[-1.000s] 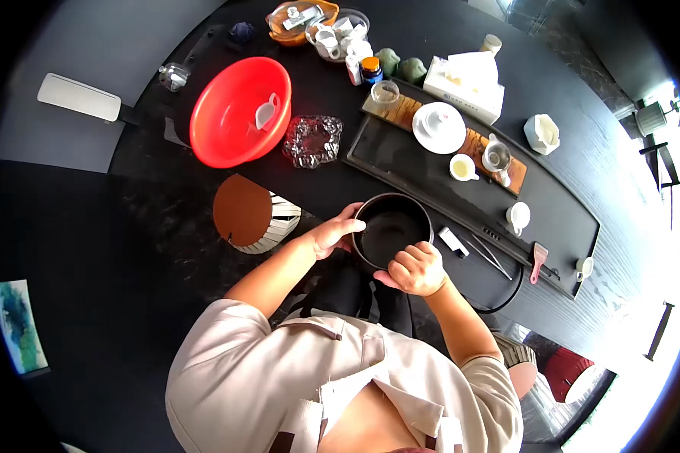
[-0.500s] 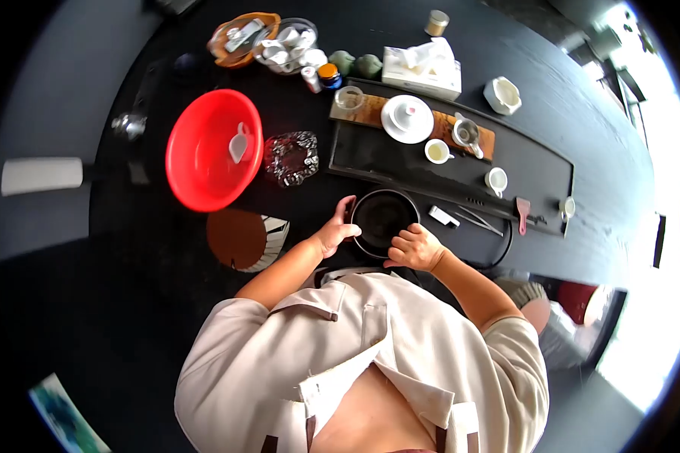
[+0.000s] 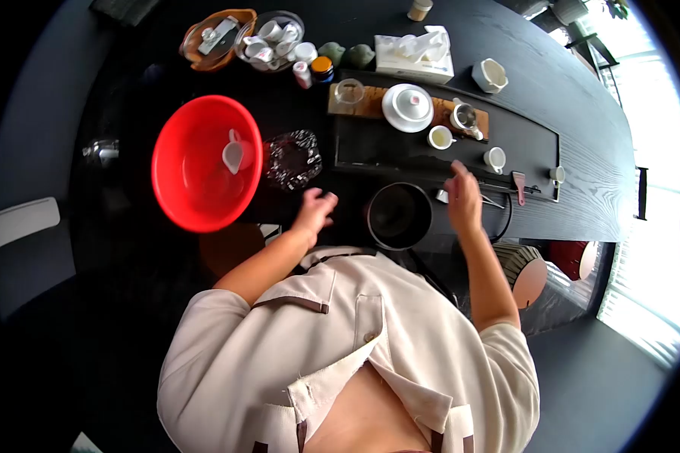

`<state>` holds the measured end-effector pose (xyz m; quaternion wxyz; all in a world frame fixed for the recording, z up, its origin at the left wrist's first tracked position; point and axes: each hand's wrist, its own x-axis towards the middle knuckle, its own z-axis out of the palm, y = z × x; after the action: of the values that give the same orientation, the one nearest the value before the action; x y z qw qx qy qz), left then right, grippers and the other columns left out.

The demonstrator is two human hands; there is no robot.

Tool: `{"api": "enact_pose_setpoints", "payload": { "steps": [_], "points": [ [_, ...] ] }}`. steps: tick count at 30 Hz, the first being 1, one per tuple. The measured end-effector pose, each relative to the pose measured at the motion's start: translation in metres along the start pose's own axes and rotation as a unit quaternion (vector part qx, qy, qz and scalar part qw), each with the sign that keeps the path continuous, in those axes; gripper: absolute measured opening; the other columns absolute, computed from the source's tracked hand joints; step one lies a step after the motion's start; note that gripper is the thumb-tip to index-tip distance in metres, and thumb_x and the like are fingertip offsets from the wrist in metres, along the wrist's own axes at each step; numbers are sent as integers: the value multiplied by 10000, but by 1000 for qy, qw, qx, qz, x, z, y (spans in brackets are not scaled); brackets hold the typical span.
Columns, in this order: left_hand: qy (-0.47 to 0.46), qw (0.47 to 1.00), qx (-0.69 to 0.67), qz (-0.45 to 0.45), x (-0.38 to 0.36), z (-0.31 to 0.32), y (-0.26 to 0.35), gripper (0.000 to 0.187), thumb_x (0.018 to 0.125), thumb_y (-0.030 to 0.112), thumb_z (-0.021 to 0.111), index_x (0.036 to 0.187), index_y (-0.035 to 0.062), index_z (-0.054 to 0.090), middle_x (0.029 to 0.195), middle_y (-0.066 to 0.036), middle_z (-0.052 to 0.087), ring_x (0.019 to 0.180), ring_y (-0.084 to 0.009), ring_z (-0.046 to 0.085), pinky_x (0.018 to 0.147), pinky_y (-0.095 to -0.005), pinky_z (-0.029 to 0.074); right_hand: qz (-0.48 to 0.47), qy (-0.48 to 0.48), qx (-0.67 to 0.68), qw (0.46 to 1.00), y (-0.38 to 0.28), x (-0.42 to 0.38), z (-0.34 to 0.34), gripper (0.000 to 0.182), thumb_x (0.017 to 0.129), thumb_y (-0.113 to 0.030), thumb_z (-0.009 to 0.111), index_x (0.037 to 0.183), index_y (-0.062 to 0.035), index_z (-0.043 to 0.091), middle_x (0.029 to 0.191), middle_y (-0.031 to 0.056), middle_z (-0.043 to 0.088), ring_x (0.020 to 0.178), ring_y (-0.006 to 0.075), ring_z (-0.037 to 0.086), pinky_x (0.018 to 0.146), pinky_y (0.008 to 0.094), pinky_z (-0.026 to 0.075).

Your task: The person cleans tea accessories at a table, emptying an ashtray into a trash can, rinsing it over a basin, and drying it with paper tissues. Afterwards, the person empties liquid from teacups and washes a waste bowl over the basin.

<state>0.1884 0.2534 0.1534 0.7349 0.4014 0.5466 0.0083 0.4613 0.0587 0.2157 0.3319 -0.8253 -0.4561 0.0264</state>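
Note:
A round black pot (image 3: 398, 219) stands at the table's front edge between my two hands. My left hand (image 3: 315, 213) hovers to the left of the pot, holding nothing, its fingers apart. To the right, my right hand (image 3: 465, 198) reaches forward with fingers stretched out, apart from the pot and close to the front edge of the black tea tray (image 3: 400, 160). It partly covers a small white object (image 3: 442, 196) and the metal tongs (image 3: 493, 202) beside it. A white cup (image 3: 440, 137) and a lidded white gaiwan (image 3: 408, 107) sit on the tray.
Left of the pot are a glass ashtray (image 3: 293, 158) and a red basin (image 3: 208, 208) with a white pitcher (image 3: 236, 156) inside. A bowl of cups (image 3: 270, 41), jars (image 3: 322, 68) and a tissue box (image 3: 414, 62) line the back. Stools (image 3: 527, 275) stand at right.
Both hands have let go of the pot. My left hand has drawn away to the left; my right hand has moved right and forward. The view has shifted slightly.

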Motion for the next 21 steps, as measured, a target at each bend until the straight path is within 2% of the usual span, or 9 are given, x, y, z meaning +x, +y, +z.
{"api": "enact_pose_setpoints", "payload": {
  "steps": [3,4,7,10,12,13,16,19,21],
  "points": [
    [216,970,-76,89,24,-52,-5,509,869,318,627,1250,75,393,991,-44,503,851,-145,499,674,-333,488,121,-45,-32,991,42,39,22,436,877,-78,555,1303,-100,465,996,180,626,868,379,592,783,452,480],
    [258,956,-90,110,27,-58,1,489,872,283,618,1224,53,368,817,-5,504,728,-123,493,575,-309,451,104,-56,-70,991,52,47,28,443,884,-88,547,1314,-125,453,1032,189,625,909,382,596,794,458,481],
    [272,954,-95,87,38,-65,20,289,846,311,650,918,60,526,759,-1,531,666,-125,505,558,-320,441,124,-87,-106,983,62,60,41,418,879,-99,557,1282,-155,461,1050,208,639,968,408,601,807,486,478],
    [331,942,-37,53,82,-76,8,303,810,280,697,898,24,560,794,-53,617,695,-199,595,601,-372,487,142,-88,-86,982,66,70,42,280,893,-122,538,1173,-125,542,974,206,659,940,414,608,791,501,475],
    [433,876,67,203,113,-88,-18,346,769,251,738,939,-19,604,873,-133,676,776,-296,658,691,-417,516,144,-87,-96,981,81,65,52,158,921,-166,523,1037,-89,598,865,181,673,854,367,651,725,446,504],
    [436,874,66,204,96,-81,-6,346,769,251,738,939,-19,604,873,-133,676,776,-296,658,691,-417,516,141,-87,-93,982,82,64,53,158,921,-166,523,1037,-89,598,865,181,673,854,367,651,725,446,504],
    [420,892,132,104,61,-67,12,413,746,258,753,992,-47,625,947,-184,685,884,-354,663,782,-412,512,209,-124,76,967,81,57,50,198,934,-200,523,941,-26,617,716,86,640,666,133,627,615,286,486],
    [426,885,169,86,58,-61,12,549,718,333,768,1074,-49,598,1043,-212,653,979,-355,631,852,-420,492,210,-109,109,965,69,45,42,188,905,-192,554,933,-25,636,725,101,655,651,177,644,623,314,502],
    [485,851,182,78,57,-57,16,675,682,411,774,1146,-32,563,1184,-238,586,1103,-366,567,936,-438,451,255,-107,164,947,65,37,38,168,909,-176,572,946,-26,638,702,65,636,642,127,615,623,272,494]
  ]
}}
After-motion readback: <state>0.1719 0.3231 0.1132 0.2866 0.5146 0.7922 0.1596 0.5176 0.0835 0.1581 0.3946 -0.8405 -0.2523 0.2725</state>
